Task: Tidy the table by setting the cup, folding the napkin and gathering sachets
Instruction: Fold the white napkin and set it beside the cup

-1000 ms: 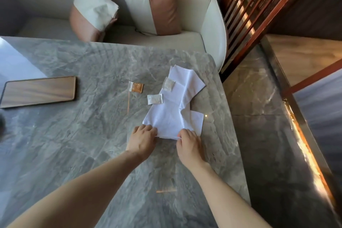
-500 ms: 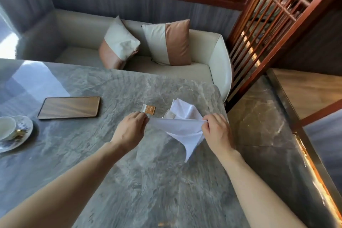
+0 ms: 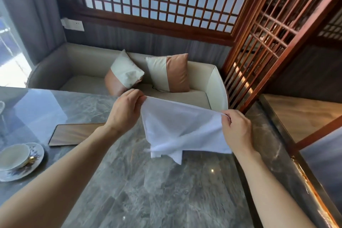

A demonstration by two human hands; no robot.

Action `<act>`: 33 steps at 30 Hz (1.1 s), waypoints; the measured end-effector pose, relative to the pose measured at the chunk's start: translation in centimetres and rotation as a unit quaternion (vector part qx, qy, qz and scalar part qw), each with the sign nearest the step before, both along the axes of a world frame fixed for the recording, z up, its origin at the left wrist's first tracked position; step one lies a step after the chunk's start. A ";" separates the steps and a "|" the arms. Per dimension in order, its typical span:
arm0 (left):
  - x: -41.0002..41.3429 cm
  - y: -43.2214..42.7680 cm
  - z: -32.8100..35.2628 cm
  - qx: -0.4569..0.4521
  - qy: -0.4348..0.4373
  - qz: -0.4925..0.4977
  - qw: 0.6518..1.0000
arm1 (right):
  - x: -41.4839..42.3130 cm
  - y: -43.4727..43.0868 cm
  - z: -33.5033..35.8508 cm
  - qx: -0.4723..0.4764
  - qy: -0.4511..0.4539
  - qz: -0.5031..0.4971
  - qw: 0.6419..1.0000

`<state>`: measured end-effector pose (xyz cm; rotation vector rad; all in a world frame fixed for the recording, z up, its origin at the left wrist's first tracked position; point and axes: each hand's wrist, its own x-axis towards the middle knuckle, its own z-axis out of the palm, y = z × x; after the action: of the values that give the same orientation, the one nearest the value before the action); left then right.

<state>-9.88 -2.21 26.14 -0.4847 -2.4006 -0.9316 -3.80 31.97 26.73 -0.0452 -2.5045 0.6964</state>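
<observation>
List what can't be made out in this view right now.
- Sachets: none visible in the head view; the raised napkin, held by the left hand and right hand, covers that part of the table.
- Saucer under the cup: cut off by the left edge.
- Spoon: mostly hidden behind the cup.

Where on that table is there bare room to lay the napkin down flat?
The widest bare patch of table is between the forearms, below the hanging napkin. The left side is crowded: cup on saucer, and a wooden tray.
</observation>
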 end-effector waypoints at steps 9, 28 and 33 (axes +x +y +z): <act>-1.8 -3.7 6.6 0.024 0.081 0.021 0.996 | 0.3 0.4 6.1 -0.069 0.014 -0.020 0.997; 0.8 -15.8 6.3 0.446 -0.114 -0.011 0.888 | -1.8 -3.7 5.9 -0.435 -0.045 0.111 0.892; 8.2 -17.7 0.4 0.455 -0.148 0.019 0.878 | 2.5 -6.1 -2.2 -0.500 -0.097 0.110 0.854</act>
<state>-1.71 -19.95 26.56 0.0774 -1.8685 -2.0477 -1.31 25.82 24.53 -0.2084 -2.0423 2.1032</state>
